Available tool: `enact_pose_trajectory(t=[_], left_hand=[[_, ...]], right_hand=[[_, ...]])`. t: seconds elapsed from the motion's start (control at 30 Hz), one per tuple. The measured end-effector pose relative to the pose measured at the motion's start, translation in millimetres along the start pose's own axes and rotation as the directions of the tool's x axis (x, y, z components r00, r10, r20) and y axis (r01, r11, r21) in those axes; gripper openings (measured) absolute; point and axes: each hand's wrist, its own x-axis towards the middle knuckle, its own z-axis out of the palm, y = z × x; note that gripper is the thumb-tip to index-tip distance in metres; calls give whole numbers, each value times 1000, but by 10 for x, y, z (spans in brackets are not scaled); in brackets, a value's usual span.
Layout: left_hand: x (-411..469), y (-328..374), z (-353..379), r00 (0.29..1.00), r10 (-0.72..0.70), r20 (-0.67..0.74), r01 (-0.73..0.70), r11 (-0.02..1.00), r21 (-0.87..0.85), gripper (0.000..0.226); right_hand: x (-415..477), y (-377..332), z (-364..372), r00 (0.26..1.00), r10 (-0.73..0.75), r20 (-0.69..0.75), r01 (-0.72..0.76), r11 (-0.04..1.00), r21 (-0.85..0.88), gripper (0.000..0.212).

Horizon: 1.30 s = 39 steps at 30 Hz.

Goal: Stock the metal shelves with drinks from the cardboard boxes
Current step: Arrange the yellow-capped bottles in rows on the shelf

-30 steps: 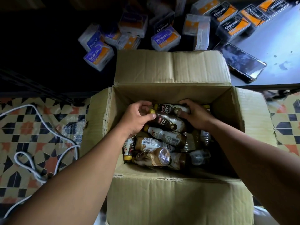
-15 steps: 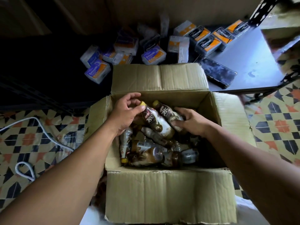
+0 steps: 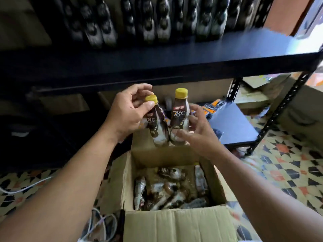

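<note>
I hold two small brown plastic bottles with yellow screw caps upright, side by side, above the far flap of the open corrugated cardboard box (image 3: 174,224). My left hand (image 3: 125,114) is curled round the neck and shoulder of the left bottle (image 3: 158,127), thumb just under its cap. My right hand (image 3: 199,133) pinches the lower body of the right bottle (image 3: 180,116) between thumb and fingertips. The two bottles touch near their rounded bases.

Inside the box more of the same glossy-sleeved bottles (image 3: 167,187) lie on their sides in a loose heap. Above and beyond the box runs the dark flat board of the metal shelf (image 3: 157,62), and a blurred row of dark bottles (image 3: 148,20) stands on it. Left of the box a thin white cable (image 3: 26,186) crosses the patterned tile floor (image 3: 279,172).
</note>
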Motion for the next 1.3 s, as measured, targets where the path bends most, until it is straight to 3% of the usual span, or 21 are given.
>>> enact_pose_trajectory(t=[0.17, 0.43, 0.57, 0.9, 1.13, 1.3], left_hand=[[255, 770, -180, 982, 173, -73, -163, 979, 126, 23], [593, 1380, -414, 949, 298, -105, -267, 933, 242, 18], [830, 1548, -517, 937, 332, -106, -282, 901, 331, 20], [1603, 1499, -582, 913, 387, -130, -271, 812, 517, 22], [1899, 1166, -532, 938, 329, -106, -220, 806, 549, 22], [1984, 1011, -531, 933, 338, -125, -226, 820, 526, 28]], right_hand=[[166, -850, -107, 967, -254, 18, 252, 943, -218, 114], [551, -1628, -191, 930, -367, 17, 348, 865, -361, 127], [856, -1850, -230, 914, -404, 21, 377, 832, -407, 125], [1624, -1946, -269, 930, -364, -45, 285, 795, -536, 107], [1945, -1692, -252, 939, -339, -51, 250, 778, -576, 105], [2118, -1525, -206, 929, -370, -18, 304, 789, -535, 110]])
